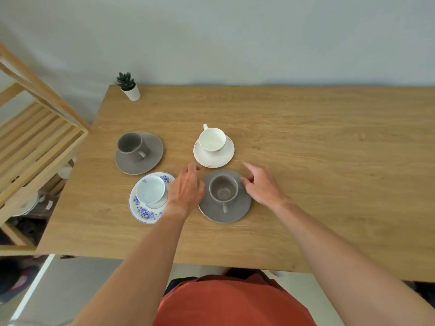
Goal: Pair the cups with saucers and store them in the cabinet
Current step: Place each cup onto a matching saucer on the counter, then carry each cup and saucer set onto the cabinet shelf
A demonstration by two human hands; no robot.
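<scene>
I counted four cups and four saucers on the wood-grain desk (306, 142), each cup sitting on its own saucer. Two sets were matte grey stoneware: the far-left grey cup (131, 144) on its grey saucer (153, 158), and the near grey cup (223, 190) on the near grey saucer (235, 215). One glossy white cup (211, 139) sat on a white saucer (211, 158), and one pale cup (150, 189) on a blue-flowered saucer (143, 211). My left hand (187, 189) and right hand (261, 184) flanked the near grey saucer, each grip spread, fingers loose, pinching nothing. A slatted wooden shelf (35, 137) stood left, and one small potted plant (129, 87) in the corner.
</scene>
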